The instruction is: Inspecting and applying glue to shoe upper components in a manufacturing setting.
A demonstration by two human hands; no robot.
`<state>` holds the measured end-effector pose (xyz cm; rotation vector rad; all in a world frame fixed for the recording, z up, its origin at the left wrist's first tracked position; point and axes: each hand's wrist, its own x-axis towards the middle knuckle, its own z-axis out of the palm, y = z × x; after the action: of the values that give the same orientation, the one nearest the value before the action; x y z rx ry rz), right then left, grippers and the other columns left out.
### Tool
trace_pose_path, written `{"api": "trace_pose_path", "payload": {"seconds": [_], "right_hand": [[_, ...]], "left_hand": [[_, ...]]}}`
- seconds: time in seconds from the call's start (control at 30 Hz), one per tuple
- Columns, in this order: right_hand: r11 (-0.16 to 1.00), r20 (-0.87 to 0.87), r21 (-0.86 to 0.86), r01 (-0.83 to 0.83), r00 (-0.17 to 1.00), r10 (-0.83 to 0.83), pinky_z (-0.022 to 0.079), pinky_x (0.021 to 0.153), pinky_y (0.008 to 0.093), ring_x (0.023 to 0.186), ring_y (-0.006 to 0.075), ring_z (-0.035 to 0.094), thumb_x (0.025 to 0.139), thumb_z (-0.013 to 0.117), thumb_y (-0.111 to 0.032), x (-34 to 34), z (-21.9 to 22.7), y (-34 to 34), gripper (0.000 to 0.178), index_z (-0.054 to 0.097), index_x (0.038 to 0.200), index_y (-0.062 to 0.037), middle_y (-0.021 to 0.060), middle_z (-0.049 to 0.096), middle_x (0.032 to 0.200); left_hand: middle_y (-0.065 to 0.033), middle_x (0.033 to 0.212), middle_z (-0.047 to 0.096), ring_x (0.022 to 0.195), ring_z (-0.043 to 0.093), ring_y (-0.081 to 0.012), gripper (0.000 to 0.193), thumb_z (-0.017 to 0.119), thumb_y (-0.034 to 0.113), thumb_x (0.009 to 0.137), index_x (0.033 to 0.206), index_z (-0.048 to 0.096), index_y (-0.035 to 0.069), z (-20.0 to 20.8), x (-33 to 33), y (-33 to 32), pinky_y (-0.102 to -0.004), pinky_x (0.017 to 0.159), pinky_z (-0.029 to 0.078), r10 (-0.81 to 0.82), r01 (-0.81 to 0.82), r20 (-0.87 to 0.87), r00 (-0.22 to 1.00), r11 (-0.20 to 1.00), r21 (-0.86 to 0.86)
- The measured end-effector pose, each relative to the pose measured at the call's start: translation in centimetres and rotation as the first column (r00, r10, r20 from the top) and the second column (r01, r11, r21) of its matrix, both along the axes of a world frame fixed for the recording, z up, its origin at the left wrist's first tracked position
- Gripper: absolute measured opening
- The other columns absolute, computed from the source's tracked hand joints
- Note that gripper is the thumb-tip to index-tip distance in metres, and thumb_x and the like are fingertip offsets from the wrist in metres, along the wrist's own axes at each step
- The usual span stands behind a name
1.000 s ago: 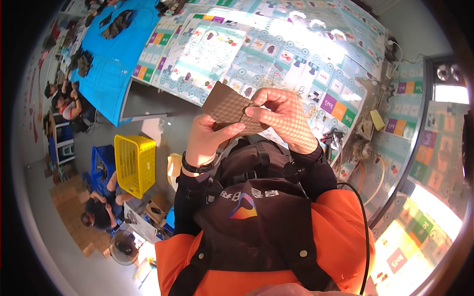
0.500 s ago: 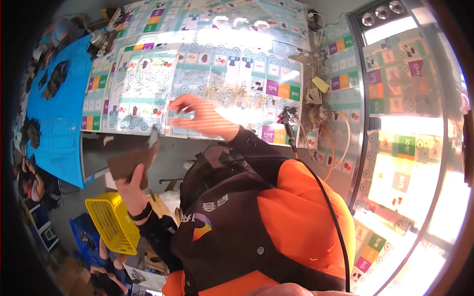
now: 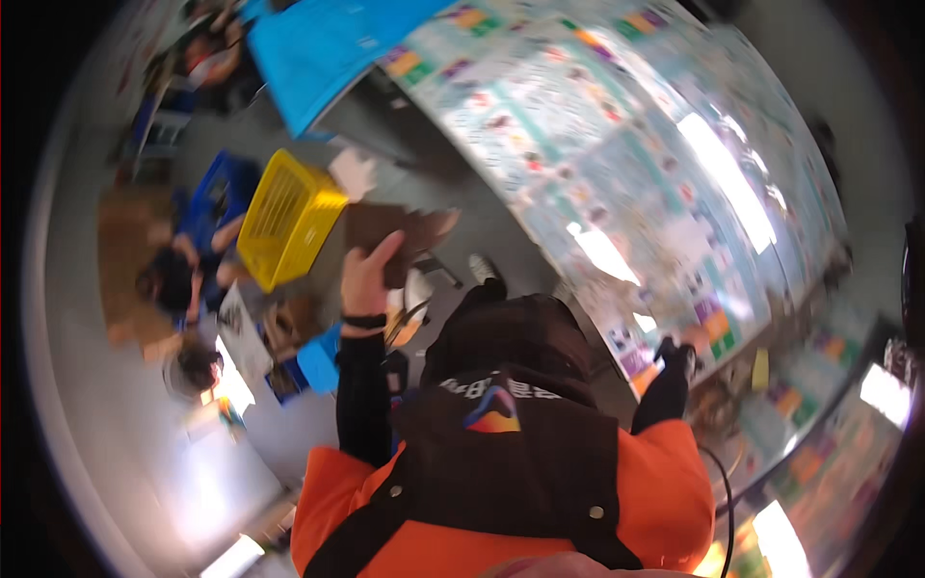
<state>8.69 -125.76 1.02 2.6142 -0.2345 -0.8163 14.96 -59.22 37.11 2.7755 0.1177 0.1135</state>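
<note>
In my left hand (image 3: 364,289) I grip a flat brown piece (image 3: 381,231) with an uneven edge, thumb across its face. It is held out over the floor, beside the yellow crate (image 3: 289,222). I cannot make out its material. My right hand (image 3: 692,339) reaches to the near edge of the table (image 3: 617,183), at a dark hand tool (image 3: 673,353) with a black hose. Blur hides the fingers, so whether they close round the tool does not show.
Patterned sheets with glare cover the table. A blue-topped table (image 3: 328,58) stands at the far left. Below the yellow crate is a blue crate (image 3: 224,188). Other people (image 3: 173,284) work at the left. A black hose (image 3: 725,482) hangs by my right side.
My view has turned left, and the table now slants at the right. The right hand has gone from over the table's sheets to the dark tool. The left still holds the brown piece.
</note>
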Motion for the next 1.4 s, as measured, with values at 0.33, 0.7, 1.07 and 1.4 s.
{"api": "trace_pose_path", "payload": {"seconds": [0.33, 0.7, 1.07, 1.4], "right_hand": [[-0.522, -0.435, 0.840, -0.145, 0.395, -0.809, 0.043, 0.061, 0.0257, 0.077, 0.0152, 0.056, 0.083, 0.055, -0.014, 22.3, 20.3, 21.7, 0.011, 0.059, 0.085, -0.0038, 0.0024, 0.056, 0.081], [-0.411, 0.151, 0.907, 0.088, 0.844, 0.515, 0.036, 0.060, 0.0188, 0.065, 0.0035, 0.041, 0.078, 0.071, -0.015, 26.4, 43.8, 74.2, 0.023, 0.066, 0.098, -0.0061, -0.0021, 0.053, 0.080], [-0.173, 0.043, 0.957, 0.232, 0.478, 0.877, 0.037, 0.058, 0.0200, 0.068, 0.0022, 0.046, 0.076, 0.072, -0.012, 26.6, 40.1, 97.1, 0.013, 0.062, 0.080, -0.0042, -0.0050, 0.055, 0.074], [-0.025, -0.143, 0.878, 0.478, 0.313, 0.939, 0.038, 0.057, 0.0188, 0.063, 0.0027, 0.047, 0.076, 0.067, -0.010, 31.0, 40.2, 112.9, 0.009, 0.061, 0.077, -0.0044, -0.0058, 0.055, 0.070]], "left_hand": [[-0.0034, 0.102, 0.065, 0.092, 0.060, -0.0116, 0.029, 0.067, 0.002, 0.080, 0.108, 0.061, 0.001, 4.5, 1.8, 4.1, -0.0244, 0.081, 0.046, 0.452, -0.048, -0.075, 0.889, -0.071, -0.996], [-0.0033, 0.094, 0.066, 0.083, 0.060, -0.0094, 0.026, 0.070, 0.008, 0.078, 0.101, 0.065, -0.002, 6.4, 1.8, 18.8, -0.0232, 0.074, 0.047, 0.589, -0.032, -0.057, 0.806, -0.053, -0.998], [-0.0062, 0.097, 0.067, 0.086, 0.063, -0.0134, 0.029, 0.068, 0.006, 0.079, 0.107, 0.064, -0.002, 3.1, 0.3, 32.3, -0.0263, 0.077, 0.049, 0.832, -0.250, -0.045, 0.553, 0.114, -0.961], [-0.0036, 0.099, 0.066, 0.088, 0.061, -0.0123, 0.031, 0.071, 0.007, 0.078, 0.108, 0.064, 0.002, 3.3, 5.7, 44.4, -0.0262, 0.077, 0.048, 0.922, -0.123, -0.189, 0.339, -0.156, -0.980]]}}
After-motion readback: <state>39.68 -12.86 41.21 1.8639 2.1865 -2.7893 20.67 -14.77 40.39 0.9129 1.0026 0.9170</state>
